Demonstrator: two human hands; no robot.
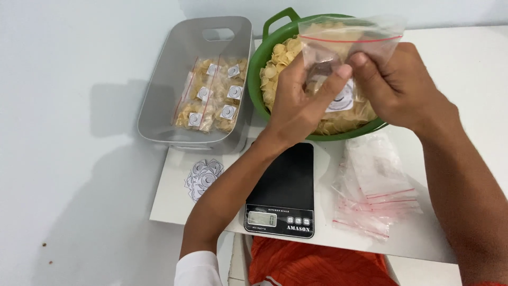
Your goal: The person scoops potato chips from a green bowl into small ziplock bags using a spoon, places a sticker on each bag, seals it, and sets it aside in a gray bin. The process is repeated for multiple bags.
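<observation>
Both my hands hold up a clear zip bag with a red seal strip over a green bowl full of pale shell-shaped crackers. My left hand pinches the bag's left side. Gripping its right side is my right hand. A round white sticker shows on the bag between my hands. The bag holds some crackers. Below the bowl lies a black kitchen scale with nothing on its platform.
A grey tub at the left holds several filled, stickered bags. A pile of round stickers lies on the white table in front of the tub. Empty zip bags are stacked right of the scale. Orange cloth shows at the bottom edge.
</observation>
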